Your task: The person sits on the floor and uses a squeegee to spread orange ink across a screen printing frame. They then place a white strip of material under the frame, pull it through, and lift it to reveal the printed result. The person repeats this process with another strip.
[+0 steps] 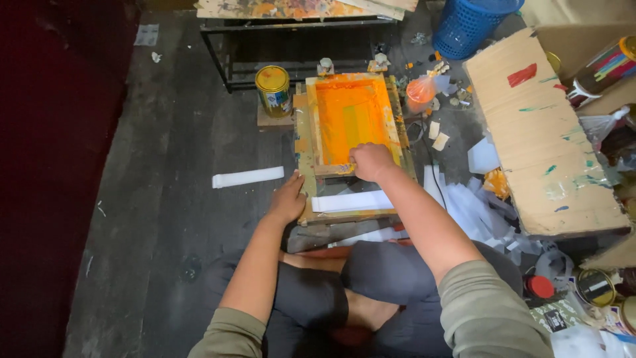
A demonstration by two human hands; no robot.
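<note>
**Both hands on the orange screen frame**

You sit cross-legged on the dark floor [165, 166] with the wooden frame [306, 142] straight ahead of your knees. Its screen [348, 113] is flooded with orange ink.

Your right hand [372, 161] is closed in a fist at the frame's near edge, knuckles up. What it grips is hidden under the fingers, so you cannot tell the tool from here. Your left hand [287, 199] rests flat and open against the frame's left near corner, fingers on the wood.

A white strip [351, 201] lies across the baseboard just below the frame, between your two hands. Another white strip [248, 177] lies on the floor to the left, apart from the frame.

A yellow-lidded can [273, 89] stands just beyond the frame's far left corner. An orange-stained plastic bag [420, 93] sits by the far right corner. To your right a paint-smeared cardboard sheet [540, 146] lies tilted, with loose white scraps [474, 205] piled between it and the frame. A blue basket [470, 23] stands at the top, and a red-lidded jar [540, 287] sits near your right knee.
</note>
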